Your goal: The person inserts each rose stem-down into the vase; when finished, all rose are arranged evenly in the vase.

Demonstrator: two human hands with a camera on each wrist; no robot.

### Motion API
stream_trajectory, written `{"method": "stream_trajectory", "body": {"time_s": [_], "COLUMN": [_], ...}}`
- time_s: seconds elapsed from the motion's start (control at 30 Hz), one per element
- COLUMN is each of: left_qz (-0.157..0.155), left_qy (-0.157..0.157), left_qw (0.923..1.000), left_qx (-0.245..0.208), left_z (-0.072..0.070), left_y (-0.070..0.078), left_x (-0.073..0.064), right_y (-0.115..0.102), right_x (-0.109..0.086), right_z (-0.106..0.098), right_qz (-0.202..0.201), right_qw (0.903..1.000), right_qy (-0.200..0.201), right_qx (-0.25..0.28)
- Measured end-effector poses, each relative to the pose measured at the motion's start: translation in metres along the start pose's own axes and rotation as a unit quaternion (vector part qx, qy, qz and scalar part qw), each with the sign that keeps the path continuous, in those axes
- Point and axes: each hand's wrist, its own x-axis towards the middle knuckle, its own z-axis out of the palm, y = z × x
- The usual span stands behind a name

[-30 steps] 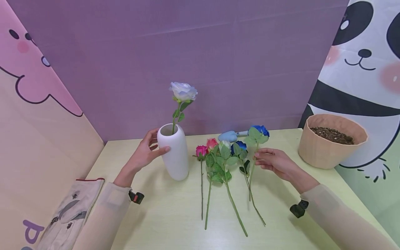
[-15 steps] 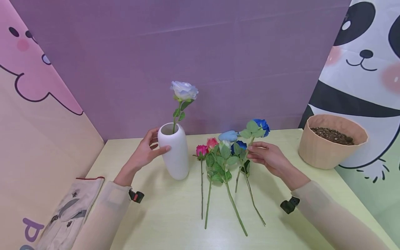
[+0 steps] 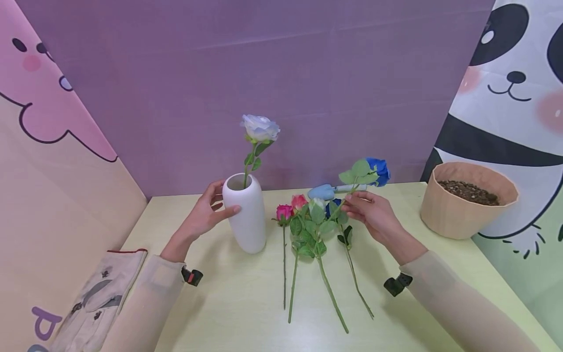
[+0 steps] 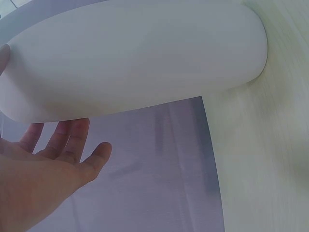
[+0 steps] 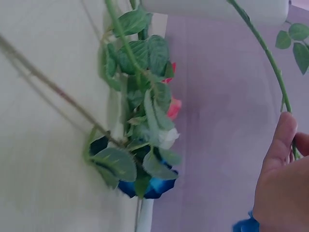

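Both arms reach forward — left hand (image 3: 203,215) spread wide, right hand (image 3: 374,215) pinching.
The left arm (image 3: 140,303) slants up from lower left, its thumb (image 3: 227,212) stretched across, well apart from the bent fingers (image 4: 77,137); the little finger stands loose. The right arm (image 3: 466,303) angles in from lower right — its thumb (image 5: 284,135) pressed close to the curled fingers, palm turned inward.

Vase (image 3: 246,220) left of loose roses (image 3: 310,228)
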Motion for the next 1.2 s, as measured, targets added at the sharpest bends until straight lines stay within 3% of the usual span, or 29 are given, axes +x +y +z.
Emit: {"method": "stream_trajectory", "body": {"time_s": [0.2, 0.5, 0.77, 1.2], "left_qz": [0.002, 0.007, 0.008, 0.004], "left_qy": [0.000, 0.003, 0.003, 0.002], "left_qw": [1.0000, 1.0000, 0.9999, 0.9998], "left_qx": [0.001, 0.006, 0.010, 0.018], "left_z": [0.000, -0.001, 0.000, -0.001], "left_y": [-0.002, -0.003, -0.005, -0.004], "left_x": [0.001, 0.003, 0.003, 0.002], "right_y": [-0.008, -0.017, -0.024, -0.040], "right_x": [-0.001, 0.005, 0.008, 0.011], "right_z": [0.011, 0.030, 0.046, 0.070], "right_qz": [-0.017, -0.046, -0.059, -0.078], "right_qw": [0.9995, 0.9986, 0.9976, 0.9904], "right_qy": [0.013, 0.025, 0.033, 0.036], "right_qx": [0.021, -0.004, 0.012, 0.108]}}
